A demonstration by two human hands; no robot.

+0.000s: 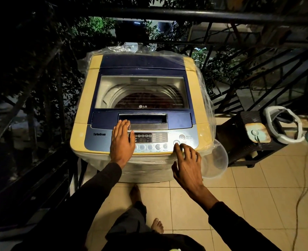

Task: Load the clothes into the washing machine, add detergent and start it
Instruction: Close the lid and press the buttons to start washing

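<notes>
Standing on a tiled balcony floor (240, 187), the top-loading washing machine (80, 105) has its blue lid (142, 66) closed; through the lid's clear window, dark reddish clothes (142, 101) lie at the bottom of the steel drum. A clear plastic cover (206, 98) is bunched along the machine's back edge and right side. The control panel (160, 137) runs along the front edge. The left hand (122, 140) lies flat on the left part of that panel, fingers straight and together, fingertips reaching the lower edge of the lid handle recess (143, 118); it holds nothing. The right hand (186, 160) hovers over the front right corner with fingers loosely spread, its index fingertip on the round start button (176, 142) just below the power button (181, 137); it grips nothing either. Off the machine's front right corner a clear plastic basin (215, 160) leans against its side. Further right, a dark low stand (243, 147) carries a small tray with a spoon-like object (257, 133) and a white headset-like frame (283, 124). A metal railing (185, 15) runs behind the machine.
</notes>
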